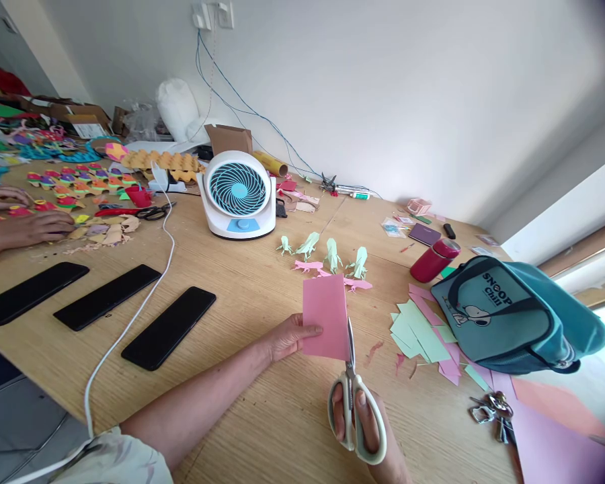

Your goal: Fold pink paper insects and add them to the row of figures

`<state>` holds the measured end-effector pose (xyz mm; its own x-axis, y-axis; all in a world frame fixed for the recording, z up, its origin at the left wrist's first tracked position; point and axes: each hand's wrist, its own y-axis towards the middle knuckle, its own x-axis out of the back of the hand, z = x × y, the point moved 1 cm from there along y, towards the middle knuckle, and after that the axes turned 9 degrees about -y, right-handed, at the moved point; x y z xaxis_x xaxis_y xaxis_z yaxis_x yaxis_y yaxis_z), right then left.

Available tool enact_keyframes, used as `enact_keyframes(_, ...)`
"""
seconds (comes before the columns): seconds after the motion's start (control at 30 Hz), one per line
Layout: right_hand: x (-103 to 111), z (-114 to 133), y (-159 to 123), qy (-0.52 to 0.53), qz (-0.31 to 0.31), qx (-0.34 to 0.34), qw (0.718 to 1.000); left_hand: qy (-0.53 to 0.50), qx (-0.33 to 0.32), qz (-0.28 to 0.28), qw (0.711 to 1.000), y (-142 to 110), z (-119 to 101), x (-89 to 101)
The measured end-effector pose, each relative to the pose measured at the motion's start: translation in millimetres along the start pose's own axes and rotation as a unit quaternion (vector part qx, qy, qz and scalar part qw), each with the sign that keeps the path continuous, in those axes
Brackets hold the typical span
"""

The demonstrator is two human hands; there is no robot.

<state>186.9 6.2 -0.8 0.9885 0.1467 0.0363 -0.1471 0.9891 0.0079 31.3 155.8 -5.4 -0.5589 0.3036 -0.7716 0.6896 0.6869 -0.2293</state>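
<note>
My left hand (291, 337) pinches the left edge of a pink sheet of paper (325, 310), thumb on top, and holds it up above the table. In my right hand (367, 420) is a pair of scissors (351, 396) with white handles, my fingers through both loops. The blades point away from me along the right edge of the sheet. Whether they bite into the paper I cannot tell. Just beyond the sheet stand several folded pale green paper figures (333, 254), with pink paper lizard shapes (357, 284) lying in front of them.
Green paper pieces (419, 333) and pink ones lie right of my hands, near a teal bag (499, 312), a red flask (435, 260) and keys (497, 410). A white fan (238, 195) stands behind. Three black phones (169, 327) and a cable lie left, near another person's hands (43, 227).
</note>
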Motion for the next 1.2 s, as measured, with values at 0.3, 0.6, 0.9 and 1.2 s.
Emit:
enact_keyframes(0.3, 0.9, -8.5, -2.6, -0.011, -0.008, 0.017, 1.000, -0.038, -0.017, 0.013, 0.999, 1.7, -4.6, 1.1)
enact_keyframes(0.6, -3.3, -9.8, -3.0, -0.012, 0.003, 0.013, 1.000, -0.050, -0.034, -0.016, 0.998, 5.2, -8.5, 8.7)
enact_keyframes(0.9, -5.0, -9.5, -2.4, -0.005, 0.004, 0.006, 1.000, -0.035, -0.018, -0.005, 0.999, 3.5, -6.5, 6.9)
enact_keyframes(1.2, -9.3, -4.6, -3.1, -0.011, -0.022, 0.006, 1.000, -0.039, -0.026, -0.002, 0.999, 5.4, -3.6, 9.5)
